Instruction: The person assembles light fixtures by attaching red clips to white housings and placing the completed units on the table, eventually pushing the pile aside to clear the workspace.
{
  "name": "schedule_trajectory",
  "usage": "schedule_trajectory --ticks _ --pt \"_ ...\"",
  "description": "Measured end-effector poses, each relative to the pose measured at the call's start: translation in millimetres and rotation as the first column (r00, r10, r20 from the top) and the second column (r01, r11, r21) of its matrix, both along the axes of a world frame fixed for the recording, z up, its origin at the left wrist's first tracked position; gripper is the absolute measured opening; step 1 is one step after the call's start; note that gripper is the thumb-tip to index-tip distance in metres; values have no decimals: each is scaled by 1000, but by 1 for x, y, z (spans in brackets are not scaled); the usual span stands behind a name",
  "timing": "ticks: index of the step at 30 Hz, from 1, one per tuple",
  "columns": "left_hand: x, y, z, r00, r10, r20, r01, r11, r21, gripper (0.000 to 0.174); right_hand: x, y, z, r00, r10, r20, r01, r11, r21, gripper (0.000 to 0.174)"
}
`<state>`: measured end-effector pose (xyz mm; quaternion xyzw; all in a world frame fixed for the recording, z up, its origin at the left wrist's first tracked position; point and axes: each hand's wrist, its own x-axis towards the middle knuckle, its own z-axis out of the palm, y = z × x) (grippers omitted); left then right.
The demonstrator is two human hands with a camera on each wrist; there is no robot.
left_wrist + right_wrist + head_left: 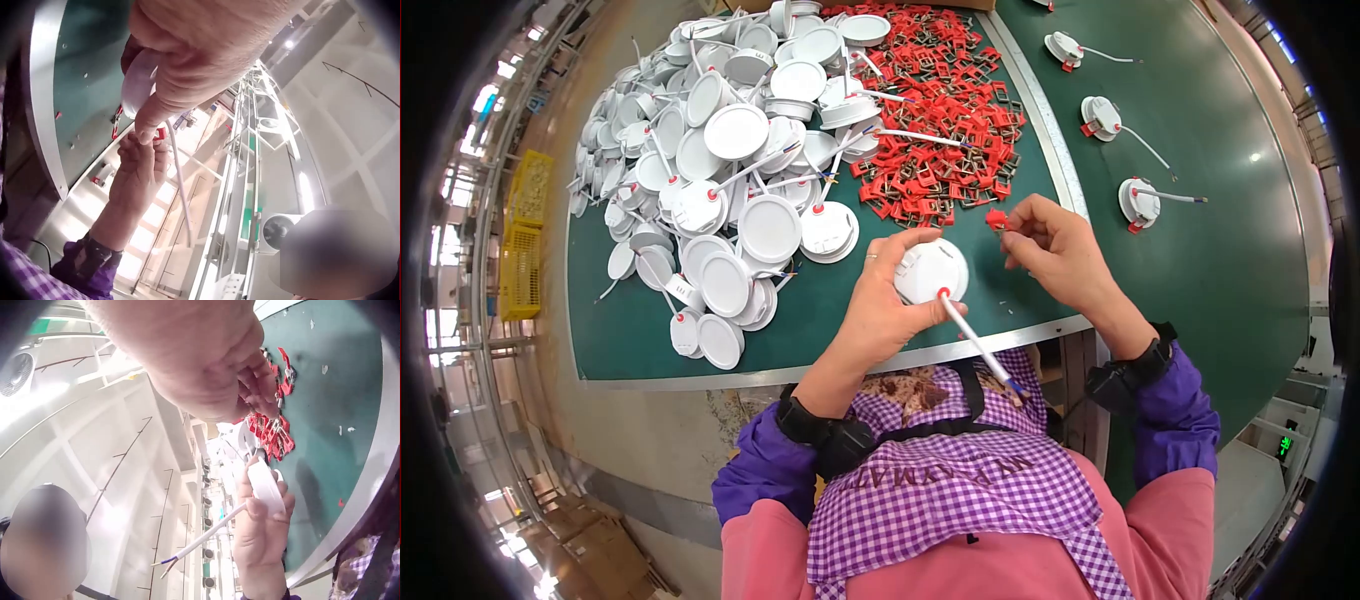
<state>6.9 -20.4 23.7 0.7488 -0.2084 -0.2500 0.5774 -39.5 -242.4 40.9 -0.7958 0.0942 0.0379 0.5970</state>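
Observation:
My left hand (878, 308) grips a round white downlight (938, 272) by its rim, back side up, fingers at the far edge and thumb at the near one. A white cable (975, 342) leaves its red grommet and hangs toward the apron, with bare coloured wire ends. To the right, my right hand (1060, 255) pinches a small red clip (997, 219) between thumb and fingers, a short way from the downlight. In the right wrist view the downlight (265, 487) shows edge-on in the left hand. In the left wrist view the red clip (160, 134) is partly hidden by fingers.
A large heap of white downlights (737, 132) covers the table's left side. Beside it lies a pile of red clips (940, 120) with metal springs. Past a metal rail (1040, 110), several downlights with clips (1140, 203) stand spaced along a green surface (1220, 270).

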Motion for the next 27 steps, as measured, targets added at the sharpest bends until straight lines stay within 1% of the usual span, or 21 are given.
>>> schedule_trajectory --ticks 1,2,3,4,5,7,8,10,11,13,14,16,17,18,19,21,23,24,25,26,27 --pt "-1 -1 -3 1000 -19 23 20 999 -47 79 -1 2 -1 1000 -4 -26 3 1000 -16 9" --pt "-3 -3 -4 1000 -20 21 21 999 -44 79 -1 6 -3 1000 -4 -27 4 1000 -14 9" --pt "-3 -6 -4 990 -27 -138 0 981 -192 72 0 9 -4 998 -43 -41 47 993 112 9" --pt "-3 -8 -3 955 -56 -291 -45 942 -331 66 1 11 -4 995 -80 -60 92 968 235 9" --pt "-3 -10 -1 955 -56 -290 -46 942 -331 66 1 12 -5 995 -79 -59 91 968 236 9" --pt "-2 -11 6 898 -100 -427 -91 910 -405 61 2 14 -6 997 -71 -33 76 974 215 8" --pt "-3 -11 6 899 -98 -427 -93 910 -404 61 2 15 -6 997 -69 -33 74 974 215 8" --pt "-4 -13 5 900 8 -435 -219 872 -437 60 2 17 -4 997 -74 -18 75 992 103 6" --pt "-5 -14 3 900 9 -436 -220 872 -437 60 1 20 0 997 -73 -20 75 992 102 6" --pt "-6 -15 -3 917 83 -391 -253 878 -407 53 -1 27 9 996 -64 61 75 979 -188 7" --pt "-6 -16 -3 916 85 -393 -256 877 -406 53 -2 30 8 996 -62 59 72 979 -188 7" --pt "-7 -18 -4 942 118 -315 -228 912 -340 48 -4 36 6 957 -2 289 90 953 -290 11" --pt "-7 -18 -3 941 121 -315 -231 912 -340 48 -5 38 10 949 22 314 91 935 -342 11" --pt "-6 -18 -2 950 125 -288 -225 911 -345 45 -6 38 10 949 25 313 88 936 -342 11" --pt "-6 -18 -1 957 130 -259 -218 911 -351 42 -7 38 10 936 40 351 102 921 -376 12" --pt "-6 -19 0 960 138 -245 -221 907 -358 42 -6 39 8 921 60 386 112 906 -409 13" --pt "-8 -22 -2 962 143 -231 -222 904 -365 42 -5 40 4 861 69 504 184 881 -435 15" --pt "-9 -24 -5 962 166 -215 -240 890 -388 41 -5 40 5 860 71 505 183 882 -435 15" --pt "-9 -25 -6 962 189 -198 -257 875 -411 40 -4 40 8 831 77 551 224 861 -458 15" --pt "-8 -24 -5 961 194 -196 -260 874 -411 40 -3 41 10 799 87 595 263 839 -476 16" --pt "-7 -24 -3 969 196 -154 -241 888 -391 40 -3 41 11 799 88 595 263 839 -476 16"
